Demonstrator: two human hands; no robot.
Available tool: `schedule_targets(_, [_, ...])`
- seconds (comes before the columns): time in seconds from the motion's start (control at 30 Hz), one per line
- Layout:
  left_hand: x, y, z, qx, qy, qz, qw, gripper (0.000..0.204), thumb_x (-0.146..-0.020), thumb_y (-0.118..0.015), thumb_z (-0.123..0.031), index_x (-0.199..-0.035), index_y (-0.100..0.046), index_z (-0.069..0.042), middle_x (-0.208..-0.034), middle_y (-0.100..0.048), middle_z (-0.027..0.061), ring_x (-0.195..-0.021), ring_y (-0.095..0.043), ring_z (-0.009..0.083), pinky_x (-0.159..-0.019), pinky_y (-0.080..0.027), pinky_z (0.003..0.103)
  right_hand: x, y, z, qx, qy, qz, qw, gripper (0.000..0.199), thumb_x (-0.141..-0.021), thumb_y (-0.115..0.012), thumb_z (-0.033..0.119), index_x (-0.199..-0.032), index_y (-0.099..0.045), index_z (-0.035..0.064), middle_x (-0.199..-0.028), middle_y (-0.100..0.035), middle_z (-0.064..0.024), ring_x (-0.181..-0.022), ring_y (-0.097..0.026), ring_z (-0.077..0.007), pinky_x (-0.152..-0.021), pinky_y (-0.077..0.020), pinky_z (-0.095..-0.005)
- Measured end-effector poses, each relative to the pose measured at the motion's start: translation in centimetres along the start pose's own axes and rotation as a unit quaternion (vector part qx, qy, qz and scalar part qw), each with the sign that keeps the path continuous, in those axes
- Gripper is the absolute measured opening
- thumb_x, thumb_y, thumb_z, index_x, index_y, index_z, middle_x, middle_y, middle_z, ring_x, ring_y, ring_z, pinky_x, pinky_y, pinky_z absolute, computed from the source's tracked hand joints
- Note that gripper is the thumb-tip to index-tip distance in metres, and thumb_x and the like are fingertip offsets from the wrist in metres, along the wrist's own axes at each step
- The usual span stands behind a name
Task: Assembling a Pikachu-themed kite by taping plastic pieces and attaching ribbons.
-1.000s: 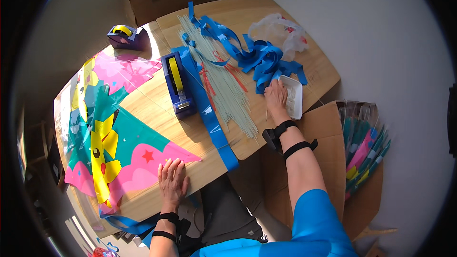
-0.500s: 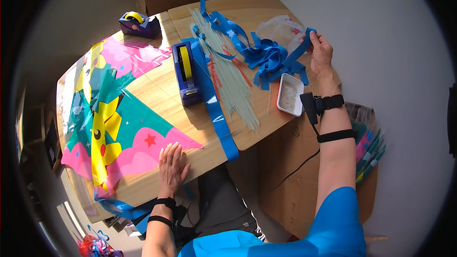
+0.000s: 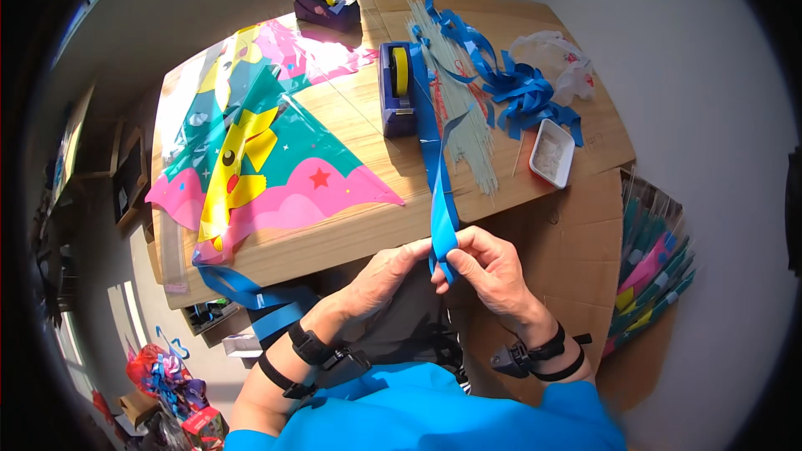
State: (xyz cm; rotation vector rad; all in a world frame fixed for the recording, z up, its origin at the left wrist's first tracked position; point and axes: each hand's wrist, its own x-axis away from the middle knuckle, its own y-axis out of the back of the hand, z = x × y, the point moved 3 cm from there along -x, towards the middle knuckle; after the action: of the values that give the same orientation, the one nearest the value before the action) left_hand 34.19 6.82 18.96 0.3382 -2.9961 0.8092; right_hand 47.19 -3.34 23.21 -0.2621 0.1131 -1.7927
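Both my hands hold a long blue plastic strip [image 3: 441,200] in front of the wooden table's near edge [image 3: 351,238]. My left hand [image 3: 386,276] pinches its lower end from the left. My right hand [image 3: 484,271] grips the same end from the right. The strip runs up over the table toward a blue tape dispenser [image 3: 395,90] with a yellow roll. A colourful kite [image 3: 251,159] with a yellow cartoon figure lies flat on the table's left half. A tangle of blue strips [image 3: 510,88] lies at the far right.
A bundle of thin pale sticks [image 3: 464,108] lies beside the dispenser. A small white tray [image 3: 552,153] sits near the right edge. A second tape dispenser [image 3: 326,4] stands at the far side. Cardboard [image 3: 585,234] and a pack of kites [image 3: 656,271] lie on the floor at right.
My right hand left the tangle of strips and came down to the near edge. My left hand lifted off the table. Both now hold the end of the blue strip.
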Motion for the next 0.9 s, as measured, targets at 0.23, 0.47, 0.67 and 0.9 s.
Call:
schedule_targets(0.23, [3.4, 1.1, 3.6, 0.171, -0.017, -0.176, 0.969, 0.041, -0.102, -0.048, -0.034, -0.125, -0.054, 0.000, -0.117, -0.065, 0.0157, -0.111, -0.062, 0.0254, -0.102, -0.046, 0.042, 11.5, -3.3, -11.4, 0.060, -0.150, -0.005, 0.987, 0.013, -0.099, -0.055, 0.010, -0.098, -0.061, -0.0016, -0.082, -0.069, -0.0079, -0.076, -0.068, -0.0125, -0.071, -0.0563, -0.0263])
schedule_targets(0.47, [5.1, 4.6, 3.8, 0.204, -0.076, -0.285, 0.933, 0.044, -0.103, -0.044, -0.040, -0.124, -0.048, -0.001, -0.081, -0.054, 0.0028, -0.070, -0.052, 0.0098, -0.070, -0.050, 0.028, 20.3, 1.9, -19.5, 0.352, -0.323, 0.065, 0.876, 0.016, -0.094, -0.057, 0.015, -0.091, -0.064, 0.0002, -0.072, -0.067, -0.0099, -0.067, -0.066, -0.0194, -0.063, -0.0507, -0.0333])
schedule_targets(0.67, [6.4, 3.8, 4.2, 0.200, -0.021, -0.241, 0.949, 0.038, -0.105, -0.039, -0.042, -0.100, -0.054, -0.007, -0.064, -0.040, -0.0034, -0.053, -0.033, 0.0052, -0.051, -0.031, 0.021, 19.0, 4.0, -16.8, 0.604, -0.303, 0.184, 0.714, 0.019, -0.085, -0.070, 0.021, -0.096, -0.069, 0.0047, -0.084, -0.069, -0.0162, -0.079, -0.067, -0.0322, -0.073, -0.0523, -0.0419])
schedule_targets(0.9, [7.3, 0.0, 6.2, 0.212, 0.123, -0.102, 0.964, 0.037, -0.105, -0.039, -0.040, -0.094, -0.058, -0.009, -0.063, -0.044, -0.0035, -0.052, -0.032, 0.0049, -0.050, -0.029, 0.021, 1.6, -3.2, -8.3, 0.110, -0.096, -0.122, 0.982, 0.033, -0.092, -0.070, 0.033, -0.092, -0.066, 0.0000, -0.076, -0.062, -0.0008, -0.071, -0.055, -0.0060, -0.065, -0.0446, -0.0223])
